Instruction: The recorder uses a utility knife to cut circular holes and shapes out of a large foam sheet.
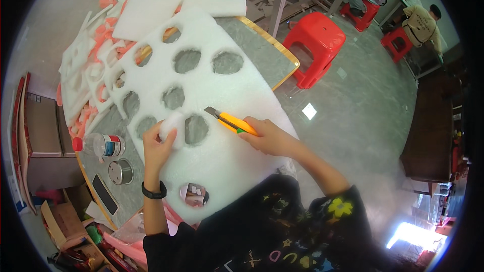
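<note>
A large white foam sheet (242,103) with several rough round holes lies across the table in front of me. My left hand (158,143) pinches a small white foam piece (172,125) over the sheet, beside one of the holes. In my right hand (264,136) is a yellow utility knife (229,120), its dark blade out and pointing up and left above the foam. The blade tip is just right of a hole and close to the sheet; whether it touches the foam I cannot tell.
White foam offcuts (143,15) and pink scraps (104,35) pile up at the far left. Nearer stand a plastic bottle (106,145), a metal tin (121,171) and a phone (105,194). Beyond the table are a red stool (317,40) and two seated people (421,25).
</note>
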Demonstrator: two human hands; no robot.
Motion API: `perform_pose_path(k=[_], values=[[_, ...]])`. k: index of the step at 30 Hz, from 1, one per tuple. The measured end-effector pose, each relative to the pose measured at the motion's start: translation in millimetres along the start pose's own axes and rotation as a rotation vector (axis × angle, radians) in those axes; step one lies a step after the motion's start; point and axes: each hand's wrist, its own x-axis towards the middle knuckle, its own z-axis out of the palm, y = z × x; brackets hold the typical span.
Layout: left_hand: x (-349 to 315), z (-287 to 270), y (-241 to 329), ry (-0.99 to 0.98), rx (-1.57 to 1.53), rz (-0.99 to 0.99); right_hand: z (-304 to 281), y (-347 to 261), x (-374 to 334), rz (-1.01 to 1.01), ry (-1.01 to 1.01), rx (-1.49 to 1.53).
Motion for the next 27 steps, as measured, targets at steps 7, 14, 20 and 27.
perform_pose_path(k=[7,14,20,27], values=[[-3.4,-3.1,8.8,-0.056,-0.073,0.026,1.1,5.7,0.9,-0.011,0.009,-0.001],[-14.4,-3.1,9.3,-0.067,-0.198,-0.015,3.2,11.9,3.6,-0.022,-0.004,0.066],[-18.5,-6.5,7.1,-0.102,-0.317,-0.043,3.0,10.2,3.0,-0.016,-0.006,0.093],[-8.1,-1.5,24.7,-0.155,-0.032,0.054,0.6,6.8,3.5,0.017,-0.026,0.130]])
